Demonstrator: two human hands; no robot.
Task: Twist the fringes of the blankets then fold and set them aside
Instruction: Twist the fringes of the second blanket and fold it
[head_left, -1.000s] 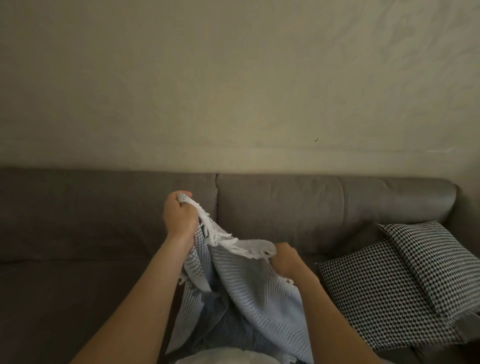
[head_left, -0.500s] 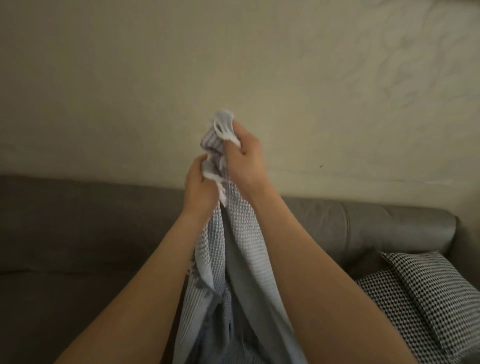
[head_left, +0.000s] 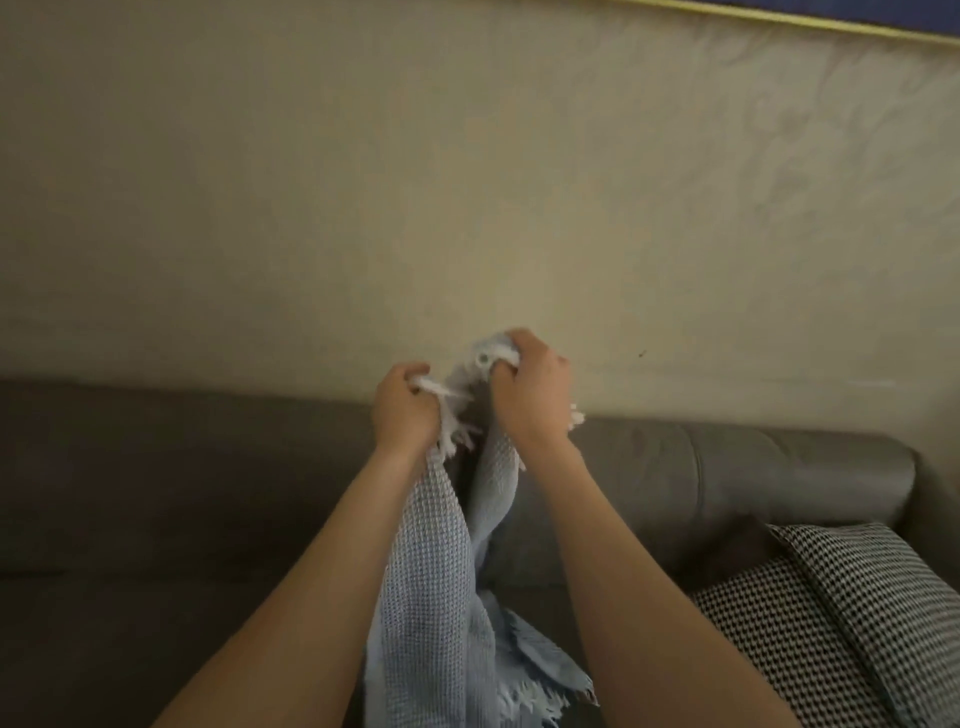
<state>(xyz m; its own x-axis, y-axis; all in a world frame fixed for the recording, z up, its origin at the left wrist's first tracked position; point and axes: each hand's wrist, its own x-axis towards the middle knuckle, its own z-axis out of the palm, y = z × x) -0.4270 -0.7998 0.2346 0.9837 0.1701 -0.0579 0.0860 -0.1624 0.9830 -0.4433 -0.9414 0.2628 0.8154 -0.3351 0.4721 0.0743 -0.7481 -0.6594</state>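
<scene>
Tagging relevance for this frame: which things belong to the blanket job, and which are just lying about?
In the job: blue blanket, its white fringe, left hand and right hand, both gripping the fringed edge.
Lying about: grey sofa, checked cushions.

Two bare arms, seen from above and behind. Left forearm (head_left: 311, 571) uncovered from the lower edge of the picture up to the wrist, broad low down and narrowing steadily. Right forearm (head_left: 639, 571) likewise uncovered along its whole visible length, looking thicker near the wide-angle camera. Left grip (head_left: 405, 410) bare, seen from the back, knuckles rounded. Right grip (head_left: 532, 395) bare too, its back and row of knuckles showing. Smooth surfaces throughout under dim, warm light; finer detail too soft to tell.
</scene>
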